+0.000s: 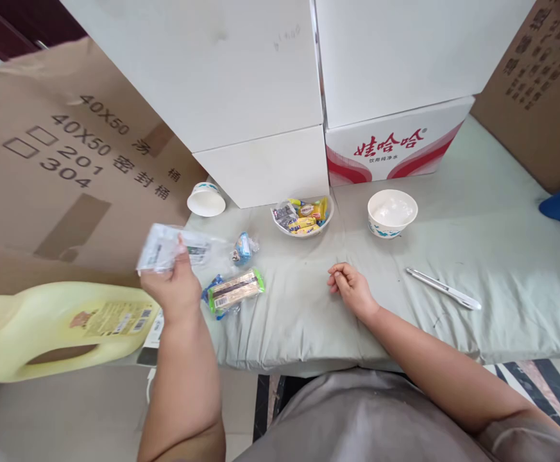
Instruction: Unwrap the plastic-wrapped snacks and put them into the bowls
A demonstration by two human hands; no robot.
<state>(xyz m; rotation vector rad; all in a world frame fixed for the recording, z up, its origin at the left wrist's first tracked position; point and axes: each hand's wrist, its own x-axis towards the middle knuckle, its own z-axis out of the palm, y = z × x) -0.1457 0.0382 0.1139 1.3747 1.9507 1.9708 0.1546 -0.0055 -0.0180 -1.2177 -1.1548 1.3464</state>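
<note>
My left hand (174, 282) holds a clear plastic packet (164, 249) up over the left end of the pale green cloth (453, 256). Just right of it lie a small blue wrapped sweet (244, 248) and a green-edged snack bar packet (236, 290). My right hand (349, 287) rests on the cloth with its fingers curled and nothing in it. Beyond it stand a bowl of yellow wrapped sweets (303, 218) and an empty white bowl (392, 212).
A white paper cup (205, 199) lies on its side at the back left. A white pen (443, 289) lies to the right. White cartons (260, 96), a red-and-white carton (395, 144) and brown cardboard boxes (58, 160) crowd the back. A yellow jug (53, 327) lies at left.
</note>
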